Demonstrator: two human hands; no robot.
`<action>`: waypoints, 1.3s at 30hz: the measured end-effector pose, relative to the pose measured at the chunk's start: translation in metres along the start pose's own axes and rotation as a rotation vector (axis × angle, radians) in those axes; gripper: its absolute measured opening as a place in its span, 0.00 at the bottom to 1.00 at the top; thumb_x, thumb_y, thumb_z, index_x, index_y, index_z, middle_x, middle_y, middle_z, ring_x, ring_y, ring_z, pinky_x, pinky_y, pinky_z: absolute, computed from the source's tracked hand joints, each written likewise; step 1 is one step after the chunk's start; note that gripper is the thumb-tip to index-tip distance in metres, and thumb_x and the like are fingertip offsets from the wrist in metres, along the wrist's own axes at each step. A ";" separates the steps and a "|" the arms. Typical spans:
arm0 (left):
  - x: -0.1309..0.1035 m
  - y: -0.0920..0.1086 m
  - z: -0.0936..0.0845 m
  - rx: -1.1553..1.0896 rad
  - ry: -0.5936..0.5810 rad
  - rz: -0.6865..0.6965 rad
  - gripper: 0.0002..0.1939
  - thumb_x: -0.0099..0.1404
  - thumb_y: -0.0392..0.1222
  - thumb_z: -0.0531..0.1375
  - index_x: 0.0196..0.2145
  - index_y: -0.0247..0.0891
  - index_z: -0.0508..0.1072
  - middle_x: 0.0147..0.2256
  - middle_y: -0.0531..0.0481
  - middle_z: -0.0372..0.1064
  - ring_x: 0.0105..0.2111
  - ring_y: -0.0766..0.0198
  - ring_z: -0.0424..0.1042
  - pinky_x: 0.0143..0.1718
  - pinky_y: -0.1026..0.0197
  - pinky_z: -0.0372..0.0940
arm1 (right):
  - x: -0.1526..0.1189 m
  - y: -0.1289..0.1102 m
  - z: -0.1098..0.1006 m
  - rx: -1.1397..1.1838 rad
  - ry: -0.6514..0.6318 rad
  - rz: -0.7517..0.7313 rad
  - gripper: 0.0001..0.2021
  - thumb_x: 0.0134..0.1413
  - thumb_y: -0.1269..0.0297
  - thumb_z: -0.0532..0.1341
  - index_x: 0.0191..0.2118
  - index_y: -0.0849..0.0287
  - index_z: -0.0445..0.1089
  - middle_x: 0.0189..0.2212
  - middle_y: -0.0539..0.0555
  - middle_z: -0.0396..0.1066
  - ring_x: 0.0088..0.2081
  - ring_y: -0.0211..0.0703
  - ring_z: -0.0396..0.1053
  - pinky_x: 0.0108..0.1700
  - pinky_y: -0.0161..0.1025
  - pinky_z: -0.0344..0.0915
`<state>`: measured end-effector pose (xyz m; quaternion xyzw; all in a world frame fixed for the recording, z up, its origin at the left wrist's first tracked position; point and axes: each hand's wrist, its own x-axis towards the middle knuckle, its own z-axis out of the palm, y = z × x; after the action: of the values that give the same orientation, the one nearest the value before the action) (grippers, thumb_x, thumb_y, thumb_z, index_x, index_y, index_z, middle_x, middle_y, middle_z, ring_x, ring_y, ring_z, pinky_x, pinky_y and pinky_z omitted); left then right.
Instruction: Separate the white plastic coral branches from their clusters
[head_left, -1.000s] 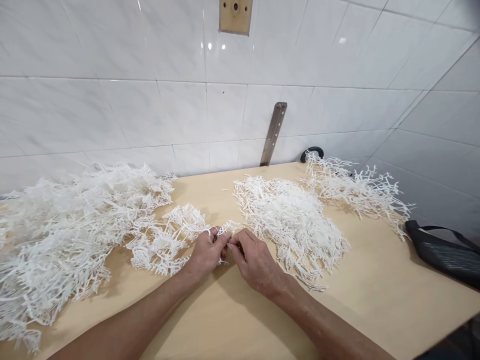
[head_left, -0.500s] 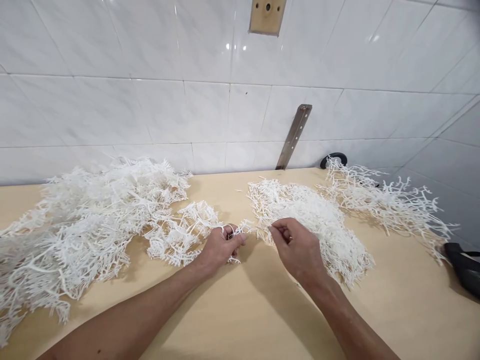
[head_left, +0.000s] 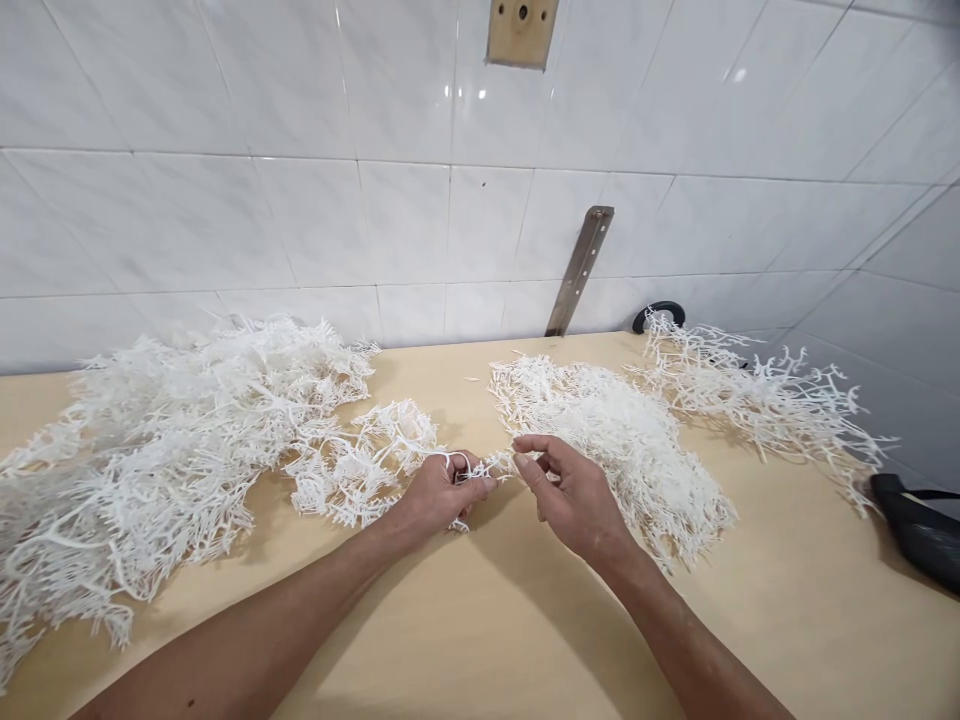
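Note:
A white branching plastic piece [head_left: 401, 430] lies partly on the table, its stem running into my left hand [head_left: 446, 490], whose thumb and fingers pinch it. Fine white tips stick out past those fingers toward my right hand [head_left: 566, 490]. The thumb and index finger of my right hand are close together at these tips; whether they grip one is too small to tell. Just behind my right hand spreads a pile of small white sprigs [head_left: 615, 420]. A large heap of white branched pieces [head_left: 187, 420] covers the left side.
Bare branched stems [head_left: 757, 390] lie at the right, near a black ring [head_left: 660, 316] and a black object [head_left: 919, 525] at the table's edge. A metal strip [head_left: 581, 270] leans on the tiled wall, below a socket plate [head_left: 521, 30].
My right hand has moved left, closer to my left hand and the tips it holds. The whole view has shifted slightly. My left hand keeps its pinch.

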<state>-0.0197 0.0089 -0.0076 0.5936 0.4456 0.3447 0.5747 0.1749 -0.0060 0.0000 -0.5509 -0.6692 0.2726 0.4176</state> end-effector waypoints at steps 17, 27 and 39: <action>0.001 0.000 -0.002 -0.439 0.055 -0.098 0.18 0.51 0.47 0.70 0.36 0.36 0.72 0.21 0.57 0.64 0.19 0.71 0.60 0.18 0.68 0.50 | 0.000 0.006 0.013 0.256 -0.011 0.138 0.17 0.58 0.47 0.62 0.35 0.58 0.70 0.23 0.48 0.66 0.17 0.33 0.61 0.18 0.32 0.61; 0.003 -0.001 -0.002 -0.631 0.009 -0.125 0.14 0.48 0.41 0.71 0.29 0.33 0.73 0.26 0.45 0.74 0.27 0.63 0.72 0.31 0.62 0.66 | 0.000 0.008 0.016 0.288 0.057 0.153 0.18 0.57 0.46 0.63 0.34 0.58 0.68 0.22 0.47 0.66 0.16 0.33 0.60 0.17 0.32 0.60; 0.003 0.002 -0.003 -0.554 0.029 -0.138 0.17 0.47 0.48 0.72 0.25 0.35 0.70 0.20 0.51 0.68 0.19 0.67 0.66 0.21 0.64 0.60 | -0.008 0.003 0.025 0.347 -0.011 0.126 0.16 0.58 0.49 0.62 0.34 0.58 0.67 0.21 0.45 0.63 0.16 0.32 0.57 0.16 0.31 0.57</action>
<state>-0.0209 0.0129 -0.0061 0.3773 0.3821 0.4218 0.7306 0.1553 -0.0103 -0.0169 -0.5100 -0.5787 0.4122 0.4849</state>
